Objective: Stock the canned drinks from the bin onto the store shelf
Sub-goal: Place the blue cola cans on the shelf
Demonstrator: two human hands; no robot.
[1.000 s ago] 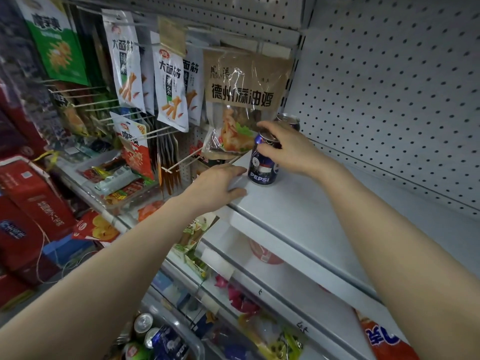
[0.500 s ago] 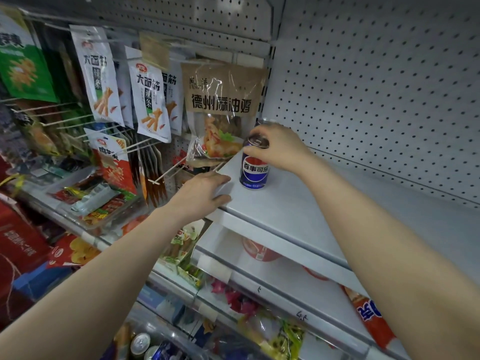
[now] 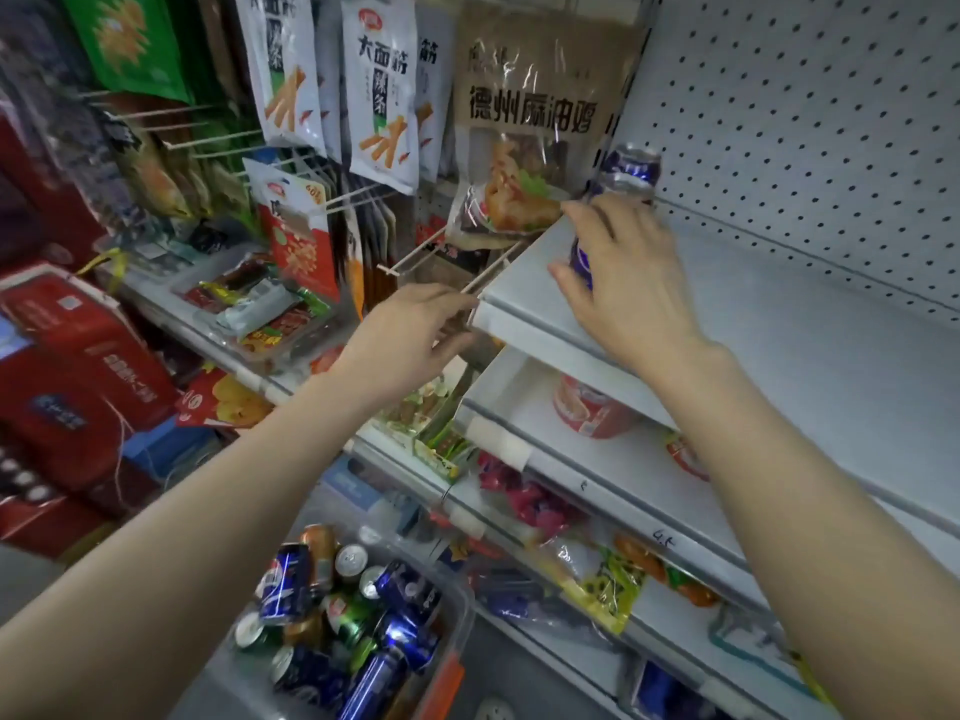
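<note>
— Your right hand (image 3: 628, 293) wraps the blue can (image 3: 581, 257), upright at the shelf's (image 3: 831, 366) left end. Placing step.
— Next?
— Release cleanly. Then send your left hand (image 3: 410, 340), loosely curled and empty off the shelf's corner, to the bin (image 3: 460, 605) below.

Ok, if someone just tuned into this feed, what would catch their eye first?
First, the right hand wrapped round a blue can near the left front corner of the white shelf, with a second can behind it. The left hand touches that shelf's front corner. Below, at the bottom of the view, sits a clear bin heaped with mixed cans.
</note>
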